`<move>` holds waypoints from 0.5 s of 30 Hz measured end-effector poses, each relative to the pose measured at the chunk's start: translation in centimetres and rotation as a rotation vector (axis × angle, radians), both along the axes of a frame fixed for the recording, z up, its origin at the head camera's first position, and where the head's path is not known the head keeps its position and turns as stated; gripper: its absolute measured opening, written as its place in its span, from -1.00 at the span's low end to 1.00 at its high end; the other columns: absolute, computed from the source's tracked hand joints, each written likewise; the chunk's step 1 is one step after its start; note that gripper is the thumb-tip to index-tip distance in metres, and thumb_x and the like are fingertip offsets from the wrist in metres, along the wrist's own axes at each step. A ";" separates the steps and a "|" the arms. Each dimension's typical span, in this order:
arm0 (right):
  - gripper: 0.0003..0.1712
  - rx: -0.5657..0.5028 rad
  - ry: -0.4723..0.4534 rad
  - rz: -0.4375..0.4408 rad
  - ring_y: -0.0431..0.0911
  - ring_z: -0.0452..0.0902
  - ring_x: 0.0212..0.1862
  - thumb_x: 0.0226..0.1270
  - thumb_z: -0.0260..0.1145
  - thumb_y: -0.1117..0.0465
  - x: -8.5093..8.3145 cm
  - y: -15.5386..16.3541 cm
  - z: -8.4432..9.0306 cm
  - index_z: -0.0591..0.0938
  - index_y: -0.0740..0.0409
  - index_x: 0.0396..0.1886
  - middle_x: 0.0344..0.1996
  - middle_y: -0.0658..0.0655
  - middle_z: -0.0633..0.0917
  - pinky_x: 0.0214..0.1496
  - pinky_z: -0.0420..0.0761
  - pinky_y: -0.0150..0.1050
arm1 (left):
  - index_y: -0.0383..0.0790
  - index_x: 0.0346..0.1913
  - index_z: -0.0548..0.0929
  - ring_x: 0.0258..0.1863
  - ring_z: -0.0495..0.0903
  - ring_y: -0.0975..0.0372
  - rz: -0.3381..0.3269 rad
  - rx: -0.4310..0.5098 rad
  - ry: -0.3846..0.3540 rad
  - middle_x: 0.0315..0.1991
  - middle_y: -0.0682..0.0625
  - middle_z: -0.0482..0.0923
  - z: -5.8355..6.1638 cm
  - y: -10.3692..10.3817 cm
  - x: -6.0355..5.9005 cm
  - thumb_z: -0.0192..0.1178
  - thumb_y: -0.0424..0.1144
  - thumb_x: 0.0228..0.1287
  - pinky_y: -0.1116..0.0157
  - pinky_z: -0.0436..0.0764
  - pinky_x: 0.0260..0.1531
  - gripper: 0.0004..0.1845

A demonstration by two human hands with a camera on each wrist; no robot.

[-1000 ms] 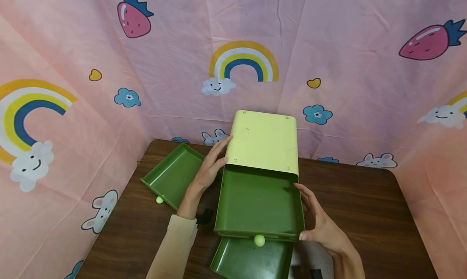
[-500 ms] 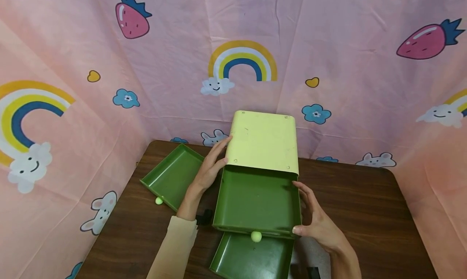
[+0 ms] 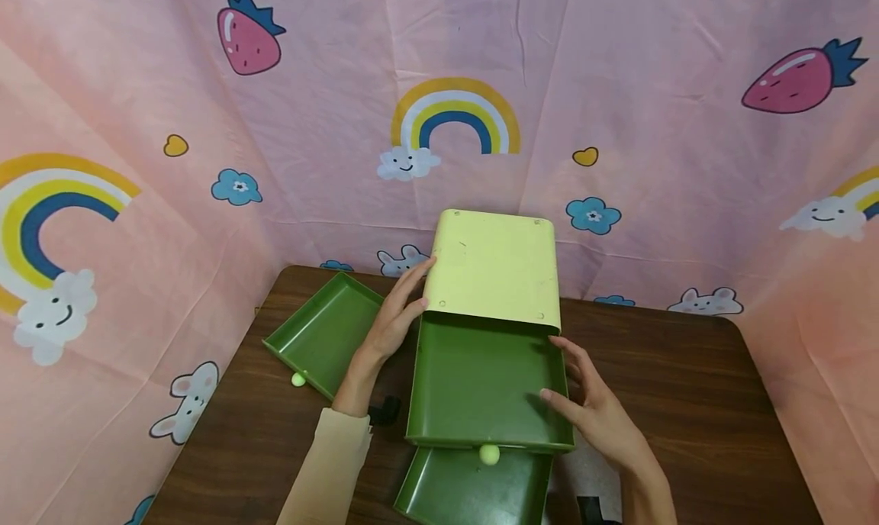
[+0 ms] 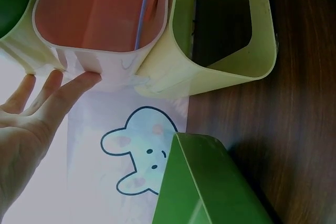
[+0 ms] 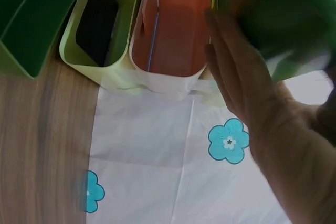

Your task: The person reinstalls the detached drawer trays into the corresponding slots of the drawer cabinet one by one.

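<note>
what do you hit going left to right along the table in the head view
loose green drawer with its small pale knob → left hand on the yellow cabinet's side → pulled-out green drawer → right hand at that drawer's right edge → bare brown table

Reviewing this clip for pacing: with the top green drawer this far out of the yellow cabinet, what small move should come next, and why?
Probably a short further slide of the top drawer along its track. The right hand lies against its right wall, the left hand braces the yellow cabinet, and the drawer's back end sits under the cabinet's edge, so it seems not yet free.
</note>
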State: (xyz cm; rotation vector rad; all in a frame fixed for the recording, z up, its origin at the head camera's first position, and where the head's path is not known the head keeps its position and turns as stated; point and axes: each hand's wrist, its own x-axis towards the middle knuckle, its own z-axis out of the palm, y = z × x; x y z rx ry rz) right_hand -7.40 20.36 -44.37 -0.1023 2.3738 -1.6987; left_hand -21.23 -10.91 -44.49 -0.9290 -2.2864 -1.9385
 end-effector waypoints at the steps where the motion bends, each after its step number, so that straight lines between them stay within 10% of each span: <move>1: -0.25 0.003 0.002 -0.004 0.39 0.09 0.45 0.47 0.28 0.12 0.0 -0.1 0.0 0.15 -0.27 0.51 0.48 0.33 0.14 0.16 0.45 0.26 | -0.46 0.51 0.12 0.46 0.10 -0.19 -0.001 -0.002 0.001 0.50 -0.37 0.04 0.0 0.0 0.0 -0.11 -0.47 0.46 -0.30 0.09 0.32 -0.40; 6: -0.49 0.015 0.035 -0.066 0.29 0.19 0.43 0.55 0.16 0.23 0.0 -0.2 -0.1 0.33 -0.09 0.41 0.46 0.28 0.23 0.09 0.55 -0.01 | -0.48 0.51 0.13 0.45 0.12 -0.19 0.002 -0.026 0.009 0.50 -0.37 0.05 -0.1 0.1 -0.1 -0.11 -0.48 0.47 -0.24 0.13 0.33 -0.42; 9: -0.65 0.053 0.064 -0.122 0.03 0.58 -0.09 0.54 0.18 0.18 0.1 -0.4 0.0 0.53 -0.06 0.26 0.11 0.22 0.55 -0.19 0.55 -0.23 | -0.41 0.52 0.14 0.46 0.13 -0.16 0.010 -0.016 0.014 0.51 -0.32 0.06 -1.2 0.1 -0.7 -0.11 -0.47 0.48 -0.24 0.12 0.34 -0.41; 12: -0.73 0.077 0.068 -0.161 -0.15 0.24 -0.54 0.52 0.21 0.10 0.1 -0.7 0.2 0.66 -0.06 0.12 -0.22 0.14 0.57 -0.42 0.38 -0.27 | -0.30 0.54 0.16 0.45 0.15 -0.11 0.026 -0.004 0.024 0.52 -0.23 0.08 -2.5 0.0 -1.3 -0.10 -0.43 0.49 -0.23 0.12 0.34 -0.41; 15: -0.71 0.066 0.061 -0.182 -0.25 0.38 -0.40 0.50 0.23 0.06 0.1 -1.0 0.3 0.68 -0.03 0.10 -0.07 0.10 0.62 -0.34 0.44 -0.29 | -0.18 0.56 0.17 0.47 0.15 -0.03 0.038 -0.002 0.032 0.53 -0.12 0.09 -3.5 -0.2 -1.7 -0.09 -0.36 0.51 -0.20 0.12 0.36 -0.41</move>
